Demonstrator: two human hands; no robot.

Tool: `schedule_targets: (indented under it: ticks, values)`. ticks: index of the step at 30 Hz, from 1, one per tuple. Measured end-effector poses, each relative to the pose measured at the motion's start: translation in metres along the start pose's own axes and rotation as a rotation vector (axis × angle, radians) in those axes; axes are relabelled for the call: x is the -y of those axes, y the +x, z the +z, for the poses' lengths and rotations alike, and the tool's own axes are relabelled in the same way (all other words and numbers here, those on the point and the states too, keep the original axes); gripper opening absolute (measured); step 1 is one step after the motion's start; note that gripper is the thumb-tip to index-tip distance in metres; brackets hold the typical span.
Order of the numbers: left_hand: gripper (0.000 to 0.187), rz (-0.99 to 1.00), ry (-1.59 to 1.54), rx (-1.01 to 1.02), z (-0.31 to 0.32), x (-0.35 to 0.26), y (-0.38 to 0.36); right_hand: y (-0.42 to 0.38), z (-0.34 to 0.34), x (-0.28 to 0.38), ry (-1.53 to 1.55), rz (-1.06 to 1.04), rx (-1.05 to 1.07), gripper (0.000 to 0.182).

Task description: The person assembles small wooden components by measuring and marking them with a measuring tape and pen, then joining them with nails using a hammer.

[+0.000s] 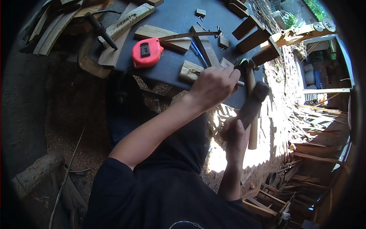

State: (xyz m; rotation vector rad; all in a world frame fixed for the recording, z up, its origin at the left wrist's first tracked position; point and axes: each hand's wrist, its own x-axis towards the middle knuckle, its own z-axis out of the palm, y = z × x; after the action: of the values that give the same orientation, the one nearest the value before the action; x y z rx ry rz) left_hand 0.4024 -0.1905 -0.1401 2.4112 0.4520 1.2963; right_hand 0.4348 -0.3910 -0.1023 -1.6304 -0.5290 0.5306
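Observation:
My left hand [214,84] is closed around a chisel [240,83], whose pale end sticks out on the right of the fist. Its other end is mostly hidden, close to a small wood block [188,71] at the table edge. My right hand [235,133] grips a dark wooden mallet [251,105], blurred and raised just below and right of the chisel end. A claw hammer [251,81] with a long pale handle lies beyond the mallet, jutting over the table edge. Left of the wood block sits a red tape measure [146,52].
The dark tabletop [173,15] carries wooden strips [164,36], a blue pen [198,50], small blocks [223,42] and upright wooden pieces [249,36]. A clamp [89,63] grips the table's left side. Scrap wood [309,129] is piled on the right.

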Motion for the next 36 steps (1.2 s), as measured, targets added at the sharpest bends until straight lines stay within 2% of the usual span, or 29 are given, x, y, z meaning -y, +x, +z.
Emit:
schedule_targets:
  ticks: [2, 4, 6, 9, 11, 13, 15, 16, 17, 20, 22, 23, 25, 27, 29, 31, 33, 35, 36]
  values:
    - [0.031, -0.048, -0.009, 0.012, -0.003, 0.003, -0.003, -0.002, -0.007, -0.005, -0.146, 0.099, 0.145, 0.053]
    - [0.032, -0.036, -0.036, 0.022, -0.007, 0.004, -0.005, 0.014, -0.031, -0.005, 0.054, 0.182, 0.056, 0.051]
    - [0.033, -0.012, -0.024, -0.003, -0.006, 0.004, -0.004, 0.017, -0.018, 0.006, -0.052, -0.135, -0.203, 0.044]
    - [0.033, -0.016, 0.002, -0.007, -0.004, 0.003, -0.005, 0.019, -0.029, -0.009, 0.32, -0.253, -0.187, 0.055]
    - [0.032, -0.02, 0.018, 0.015, -0.003, 0.003, -0.005, 0.006, -0.002, -0.006, 0.398, -0.093, -0.192, 0.06]
    - [0.032, -0.032, 0.053, 0.019, -0.004, 0.006, -0.003, -0.006, 0.005, -0.004, -0.175, 0.086, 0.118, 0.064]
    - [0.031, -0.055, 0.095, 0.015, -0.005, 0.009, -0.006, -0.005, -0.01, -0.005, -0.07, 0.138, 0.183, 0.063]
    - [0.029, -0.033, 0.09, -0.022, -0.005, 0.009, -0.007, 0.002, -0.017, -0.008, -0.013, 0.088, 0.079, 0.064]
    - [0.029, -0.039, 0.092, -0.022, -0.004, 0.008, -0.009, 0.009, -0.022, -0.001, 0.045, 0.073, 0.001, 0.056]
    - [0.028, -0.037, 0.093, -0.033, -0.003, 0.009, -0.006, 0.017, 0.004, 0.023, 0.17, -0.255, -0.38, 0.046]
    - [0.028, -0.039, 0.079, -0.023, -0.004, 0.009, -0.006, 0.021, -0.006, 0.019, 0.431, -0.257, -0.335, 0.044]
    - [0.029, -0.038, 0.079, -0.025, -0.003, 0.009, -0.006, 0.017, 0.001, 0.012, 0.515, -0.143, -0.358, 0.045]
    - [0.029, -0.038, 0.081, -0.026, -0.004, 0.009, -0.006, 0.003, 0.009, -0.006, 0.205, 0.053, -0.004, 0.053]
    - [0.031, -0.058, 0.095, -0.005, -0.01, 0.011, -0.005, -0.007, 0.012, -0.019, -0.107, 0.09, 0.241, 0.06]
    - [0.032, -0.064, 0.105, -0.011, -0.014, 0.014, -0.008, -0.003, -0.002, -0.018, 0.087, 0.237, 0.122, 0.063]
    - [0.033, -0.038, 0.103, -0.041, -0.011, 0.013, -0.009, 0.002, 0.005, -0.002, 0.224, 0.013, 0.023, 0.059]
    - [0.034, -0.033, 0.104, -0.06, -0.008, 0.014, -0.008, 0.009, 0.008, -0.006, 0.479, -0.205, -0.199, 0.051]
    - [0.034, -0.038, 0.09, -0.041, -0.013, 0.012, -0.008, 0.009, 0.017, -0.001, 0.56, -0.266, -0.301, 0.05]
    - [0.033, -0.049, 0.086, -0.034, -0.012, 0.011, -0.008, 0.004, 0.023, -0.003, 0.501, -0.216, -0.294, 0.05]
